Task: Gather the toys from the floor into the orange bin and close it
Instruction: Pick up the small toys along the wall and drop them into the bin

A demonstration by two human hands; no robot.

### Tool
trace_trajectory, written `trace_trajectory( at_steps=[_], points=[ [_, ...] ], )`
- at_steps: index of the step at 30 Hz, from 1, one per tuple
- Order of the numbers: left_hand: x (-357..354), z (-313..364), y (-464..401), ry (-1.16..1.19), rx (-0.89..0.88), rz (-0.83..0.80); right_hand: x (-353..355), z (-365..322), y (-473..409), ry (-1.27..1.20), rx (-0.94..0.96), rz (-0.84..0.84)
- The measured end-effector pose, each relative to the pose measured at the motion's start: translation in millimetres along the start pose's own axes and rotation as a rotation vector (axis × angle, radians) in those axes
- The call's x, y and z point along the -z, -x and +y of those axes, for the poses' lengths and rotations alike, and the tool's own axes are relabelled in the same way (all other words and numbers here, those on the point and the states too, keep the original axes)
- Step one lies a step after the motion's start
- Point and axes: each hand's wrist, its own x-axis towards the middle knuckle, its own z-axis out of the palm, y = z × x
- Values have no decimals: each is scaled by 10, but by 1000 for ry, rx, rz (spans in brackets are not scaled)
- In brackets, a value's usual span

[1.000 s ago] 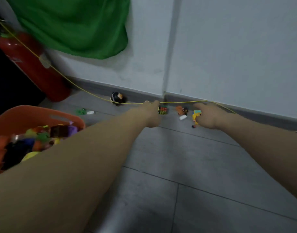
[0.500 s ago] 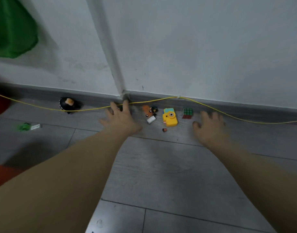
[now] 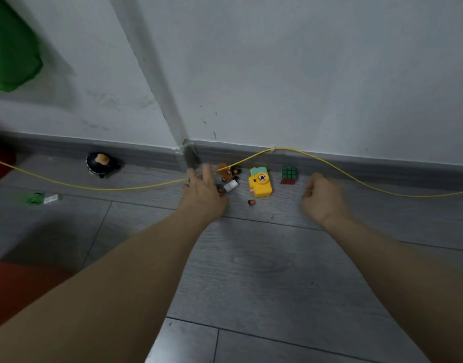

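Grey floor (image 3: 264, 271) beside toy camera (image 3: 260, 182)

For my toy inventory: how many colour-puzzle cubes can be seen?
2: one cube by the baseboard, right of the yellow camera toy; one small cube partly hidden at the left hand.

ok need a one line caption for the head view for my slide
Both hands reach toward a yellow toy camera and cube on the grey floor by the wall.
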Motion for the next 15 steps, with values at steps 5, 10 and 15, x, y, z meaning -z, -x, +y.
trace_trajectory(
  at_steps=[5, 10, 15],
  points=[
    [38, -22, 227, -167, -186, 207, 32, -167, -40, -183, 90, 103],
    [-56, 11, 262, -151, -249, 52, -113, -305, 34, -177, 166, -13],
    [22, 98, -68, -181, -249, -131, -216, -408, 30, -145, 178, -62]
  ],
)
